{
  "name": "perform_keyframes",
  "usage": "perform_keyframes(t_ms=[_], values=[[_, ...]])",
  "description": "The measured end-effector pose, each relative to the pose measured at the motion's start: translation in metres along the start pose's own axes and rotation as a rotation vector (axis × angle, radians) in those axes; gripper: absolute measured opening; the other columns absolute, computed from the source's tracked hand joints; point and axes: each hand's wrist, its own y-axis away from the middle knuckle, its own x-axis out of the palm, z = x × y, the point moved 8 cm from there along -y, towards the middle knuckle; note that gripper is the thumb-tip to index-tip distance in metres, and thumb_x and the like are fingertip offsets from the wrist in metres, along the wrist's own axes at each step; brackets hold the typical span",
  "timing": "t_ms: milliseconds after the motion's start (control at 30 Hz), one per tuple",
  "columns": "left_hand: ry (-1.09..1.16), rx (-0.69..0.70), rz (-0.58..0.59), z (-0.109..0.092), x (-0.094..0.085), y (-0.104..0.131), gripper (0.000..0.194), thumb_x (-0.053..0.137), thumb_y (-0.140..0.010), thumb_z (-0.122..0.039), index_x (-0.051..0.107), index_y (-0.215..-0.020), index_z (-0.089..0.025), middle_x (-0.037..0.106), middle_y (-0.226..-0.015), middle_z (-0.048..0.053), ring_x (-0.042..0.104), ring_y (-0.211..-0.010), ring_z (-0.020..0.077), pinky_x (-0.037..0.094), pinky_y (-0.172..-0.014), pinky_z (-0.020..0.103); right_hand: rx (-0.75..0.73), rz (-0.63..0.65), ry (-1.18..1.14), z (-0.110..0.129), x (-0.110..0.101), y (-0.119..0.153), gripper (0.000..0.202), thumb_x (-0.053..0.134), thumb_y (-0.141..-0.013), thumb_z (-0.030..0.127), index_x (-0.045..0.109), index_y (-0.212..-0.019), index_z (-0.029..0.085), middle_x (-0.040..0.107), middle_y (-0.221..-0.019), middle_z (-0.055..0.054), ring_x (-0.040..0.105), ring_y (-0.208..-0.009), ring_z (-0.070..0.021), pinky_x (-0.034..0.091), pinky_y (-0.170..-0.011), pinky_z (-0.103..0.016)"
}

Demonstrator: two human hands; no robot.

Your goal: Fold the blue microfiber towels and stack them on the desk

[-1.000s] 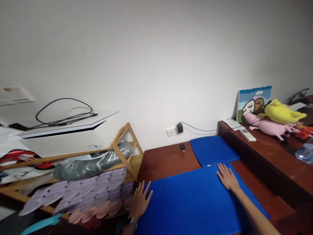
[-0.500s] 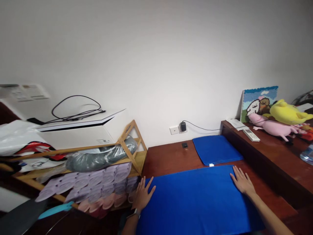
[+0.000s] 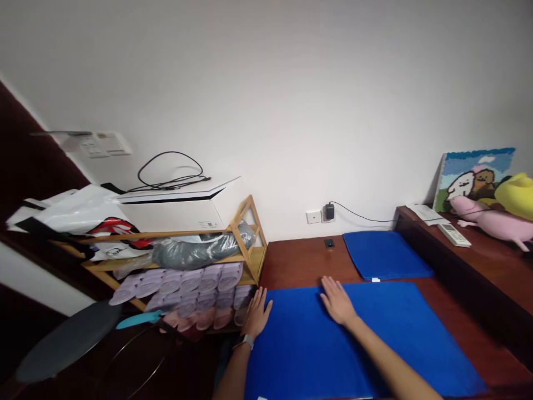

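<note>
A large blue mat (image 3: 303, 350) lies spread over the reddish-brown wooden bench (image 3: 295, 264). At its far left corner rests my left hand (image 3: 257, 315), fingers stretched out along the edge; a wristband shows at the wrist. My right hand (image 3: 338, 300) lies flat near the middle of the mat's far edge, palm down with fingers extended. Neither hand holds anything. Beyond the mat, a smaller blue pad (image 3: 385, 254) lies against the wall side, with a white tag (image 3: 375, 280) between the two.
On the left, a wooden rack (image 3: 254, 250) carries a white box (image 3: 179, 215), a plastic bag (image 3: 87, 208) and several slippers (image 3: 191, 289). A raised ledge on the right holds a remote (image 3: 453, 235), a pink plush toy (image 3: 487, 219) and a dog picture (image 3: 474, 175). A plugged charger (image 3: 329, 211) trails a cable.
My right hand has moved left, from the mat's far right corner to the middle of its far edge. The left hand stays at the left corner. The view has turned left.
</note>
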Motion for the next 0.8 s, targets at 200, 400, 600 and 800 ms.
perform_keyframes(t_ms=[200,400,600,800], values=[[-0.072,0.008,-0.021,-0.001,0.004,0.000,0.069,0.032,-0.105,-0.054,0.040,-0.162,-0.015,0.036,-0.170,0.015,0.034,-0.157,0.0296,0.030,-0.127,0.049,-0.038,0.142,-0.012,0.029,0.037,-0.014,0.069,0.022,-0.107,0.052,0.031,-0.165,0.016,0.029,-0.171,-0.009,0.024,-0.160,-0.0258,0.017,-0.131,-0.051],[-0.087,-0.002,-0.013,-0.003,0.004,-0.004,0.071,0.035,-0.103,-0.053,0.041,-0.161,-0.013,0.040,-0.168,0.016,0.035,-0.157,0.0304,0.028,-0.128,0.048,0.319,0.056,0.143,-0.172,-0.028,0.069,0.071,0.022,-0.104,0.053,0.032,-0.166,0.020,0.029,-0.172,-0.007,0.023,-0.161,-0.0266,0.018,-0.130,-0.053],[-0.142,-0.011,-0.028,-0.006,0.001,-0.007,0.071,0.035,-0.102,-0.054,0.045,-0.159,-0.013,0.043,-0.166,0.017,0.039,-0.154,0.0332,0.031,-0.125,0.054,0.624,0.056,0.246,-0.312,-0.080,0.150,0.076,0.016,-0.100,0.051,0.029,-0.166,0.016,0.028,-0.173,-0.007,0.020,-0.161,-0.0236,0.020,-0.131,-0.043],[-0.208,-0.043,0.007,-0.008,-0.009,-0.010,0.074,0.036,-0.100,-0.056,0.047,-0.157,-0.010,0.045,-0.165,0.018,0.038,-0.155,0.0367,0.031,-0.125,0.056,0.613,-0.006,0.231,-0.309,-0.086,0.143,0.073,0.019,-0.101,0.047,0.036,-0.164,0.013,0.034,-0.171,-0.011,0.024,-0.161,-0.0284,0.017,-0.131,-0.054]])
